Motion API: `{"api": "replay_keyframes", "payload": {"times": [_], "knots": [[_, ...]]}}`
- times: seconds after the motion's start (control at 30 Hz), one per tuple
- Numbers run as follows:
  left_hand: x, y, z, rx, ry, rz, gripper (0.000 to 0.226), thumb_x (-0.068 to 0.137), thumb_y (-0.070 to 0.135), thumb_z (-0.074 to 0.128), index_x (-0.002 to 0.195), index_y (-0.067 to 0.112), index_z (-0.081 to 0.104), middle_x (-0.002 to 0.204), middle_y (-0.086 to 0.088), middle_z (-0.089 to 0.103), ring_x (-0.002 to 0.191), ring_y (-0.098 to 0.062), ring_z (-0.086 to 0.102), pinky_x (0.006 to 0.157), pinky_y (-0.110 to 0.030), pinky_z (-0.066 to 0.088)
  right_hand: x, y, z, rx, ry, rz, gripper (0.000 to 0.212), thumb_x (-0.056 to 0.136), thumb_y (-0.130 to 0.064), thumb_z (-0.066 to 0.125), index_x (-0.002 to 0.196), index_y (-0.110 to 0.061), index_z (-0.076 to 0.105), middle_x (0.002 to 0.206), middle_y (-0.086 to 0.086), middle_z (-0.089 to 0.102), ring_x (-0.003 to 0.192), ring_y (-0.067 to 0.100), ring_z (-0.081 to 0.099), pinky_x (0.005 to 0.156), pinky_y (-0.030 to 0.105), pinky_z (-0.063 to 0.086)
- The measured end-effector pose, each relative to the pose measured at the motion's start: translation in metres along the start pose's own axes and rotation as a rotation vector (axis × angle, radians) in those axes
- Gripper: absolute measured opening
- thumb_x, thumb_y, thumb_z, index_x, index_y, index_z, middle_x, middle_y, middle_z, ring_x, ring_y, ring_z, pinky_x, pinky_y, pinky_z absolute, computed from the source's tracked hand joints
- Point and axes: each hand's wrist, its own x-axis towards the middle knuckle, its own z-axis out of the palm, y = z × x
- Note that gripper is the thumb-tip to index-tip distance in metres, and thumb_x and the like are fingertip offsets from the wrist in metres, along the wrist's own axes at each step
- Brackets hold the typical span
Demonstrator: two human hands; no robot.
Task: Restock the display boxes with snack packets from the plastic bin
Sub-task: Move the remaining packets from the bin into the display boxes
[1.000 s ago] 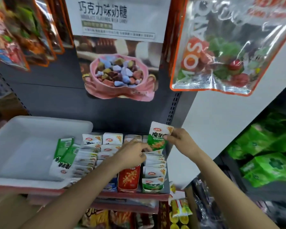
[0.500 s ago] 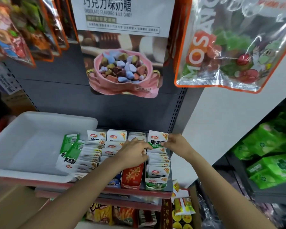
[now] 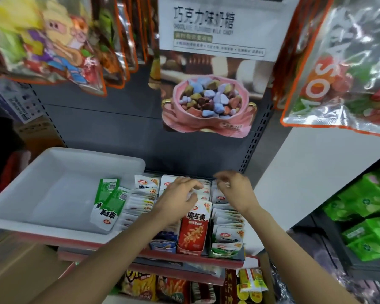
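Head view, the only one. Left hand hovers over the middle rows of the display boxes, fingers spread and loosely bent, nothing visibly gripped. Right hand is above the back of the right-hand row, fingers curled inward with tips close together; motion blur there, so I cannot tell whether it pinches a packet edge or holds nothing.

Snack packets: two green-and-white packets lie on the right inner edge of the white plastic bin, which sits on the shelf just left of the boxes and otherwise looks nearly empty. The boxes hold upright filed rows of white packets; a red packet stands tall at the front of the centre row.

Handling, judged: packets are light, thin, soft foil pouches, likely slick; best pinched by the top sealed edge and slid in vertically. Rows look tightly packed, so neighbours may buckle or ride up.

Surroundings: large hanging bags overhead on the right and a hanging candy bag behind could snag a raised hand. Green bags on the neighbouring shelf are well apart.
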Motion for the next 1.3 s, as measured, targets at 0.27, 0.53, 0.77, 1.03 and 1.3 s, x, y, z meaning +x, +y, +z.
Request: {"api": "replay_keyframes", "payload": {"times": [0.27,0.53,0.77,1.03,1.3], "knots": [[-0.049,-0.102,-0.078,-0.279,0.303,-0.224,0.024,0.088,-0.005,0.054,0.096,0.015,0.064,0.089,0.005,0.066,0.081,0.003,0.059,0.073,-0.003,0.043,0.016,-0.125,0.079,0.209,-0.144,-0.151,0.026,0.090,-0.003,0.051,0.108,-0.010,0.068,0.104,0.006,0.069,0.091,0.016,0.064,0.079,0.012,0.046],[-0.085,-0.224,-0.125,-0.391,0.204,-0.631,0.014,0.084,0.003,0.054,0.080,0.013,0.063,0.102,-0.017,0.067,0.103,-0.034,0.061,0.092,-0.035,0.046,0.046,-0.213,0.213,0.068,-0.354,-0.002,0.034,0.089,-0.007,0.051,0.123,-0.003,0.055,0.125,0.017,0.057,0.113,0.031,0.055,0.094,0.032,0.042],[-0.073,-0.257,-0.105,-0.199,-0.183,-0.723,0.022,0.087,-0.004,0.045,0.093,-0.001,0.066,0.101,-0.019,0.065,0.091,-0.024,0.058,0.063,-0.023,0.033,0.047,-0.204,0.290,-0.195,-0.672,0.187,0.022,0.097,-0.008,0.038,0.106,-0.001,0.057,0.102,0.016,0.061,0.099,0.031,0.058,0.074,0.031,0.045],[-0.068,-0.275,-0.081,-0.249,-0.262,-0.819,0.025,0.082,0.008,0.065,0.104,-0.005,0.064,0.107,-0.021,0.067,0.096,-0.030,0.065,0.066,-0.028,0.045,0.039,-0.201,0.295,-0.140,-0.733,0.285,0.028,0.096,-0.007,0.041,0.119,0.001,0.055,0.116,0.021,0.059,0.101,0.029,0.057,0.081,0.035,0.043],[-0.072,-0.252,-0.115,-0.585,0.054,-0.832,0.035,0.085,-0.005,0.059,0.054,0.008,0.049,0.026,0.008,0.040,0.024,0.000,0.038,0.031,-0.010,0.026,0.035,-0.210,0.257,-0.038,-0.676,0.079,0.056,0.090,0.000,0.050,0.143,-0.011,0.035,0.139,0.014,0.046,0.122,0.029,0.049,0.095,0.028,0.041]]}}
